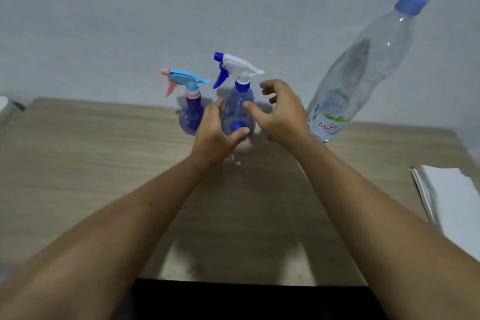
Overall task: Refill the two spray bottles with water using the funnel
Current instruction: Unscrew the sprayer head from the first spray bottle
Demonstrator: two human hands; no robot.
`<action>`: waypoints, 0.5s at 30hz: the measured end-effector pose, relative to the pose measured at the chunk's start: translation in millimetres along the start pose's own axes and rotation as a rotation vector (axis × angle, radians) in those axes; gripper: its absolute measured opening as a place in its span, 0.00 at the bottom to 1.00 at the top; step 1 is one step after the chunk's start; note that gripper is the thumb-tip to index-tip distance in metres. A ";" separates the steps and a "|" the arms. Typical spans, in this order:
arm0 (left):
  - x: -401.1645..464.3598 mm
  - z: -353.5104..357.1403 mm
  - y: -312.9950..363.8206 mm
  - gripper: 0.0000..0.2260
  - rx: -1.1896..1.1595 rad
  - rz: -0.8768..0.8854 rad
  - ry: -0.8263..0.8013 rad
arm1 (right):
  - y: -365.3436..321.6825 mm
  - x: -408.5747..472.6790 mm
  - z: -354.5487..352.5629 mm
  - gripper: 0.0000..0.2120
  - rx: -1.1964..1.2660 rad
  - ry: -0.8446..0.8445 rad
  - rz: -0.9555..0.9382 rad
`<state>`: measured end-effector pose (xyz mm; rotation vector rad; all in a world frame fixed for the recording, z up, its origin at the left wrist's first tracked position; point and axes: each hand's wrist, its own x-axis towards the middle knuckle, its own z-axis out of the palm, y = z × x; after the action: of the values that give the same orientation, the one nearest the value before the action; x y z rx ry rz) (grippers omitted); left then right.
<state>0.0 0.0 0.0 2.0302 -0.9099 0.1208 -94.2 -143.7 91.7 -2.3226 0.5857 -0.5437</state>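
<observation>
Head view: both forearms reach to twelve o'clock. Left hand (215,130) and right hand (283,109) flank the white-topped spray bottle (237,104), fingers spread loosely, gripping nothing. Two spray bottles; the pink-topped spray bottle (191,112) at its nine o'clock. One water bottle (363,65) at three o'clock on the worktop (91,150).

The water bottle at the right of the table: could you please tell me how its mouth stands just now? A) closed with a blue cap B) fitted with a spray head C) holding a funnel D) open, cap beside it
A: the water bottle stands upright with a blue cap on its neck, and neither hand touches it.
</observation>
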 end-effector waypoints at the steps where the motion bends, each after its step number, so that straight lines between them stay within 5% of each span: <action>1: 3.4 6.9 -5.9 0.37 -0.005 0.033 0.011 | 0.9 6.4 4.3 0.27 0.028 0.020 -0.008; 8: 6.5 9.6 -1.5 0.36 -0.106 -0.161 -0.013 | 5.2 18.5 26.1 0.23 0.203 -0.012 -0.053; 15: -19.6 -5.2 20.7 0.31 -0.079 -0.171 0.005 | 0.2 -14.0 13.4 0.20 0.212 -0.032 0.013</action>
<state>-26.3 7.7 9.5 2.0230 -0.7229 -0.0046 -98.6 -129.5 79.2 -2.1219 0.5021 -0.5343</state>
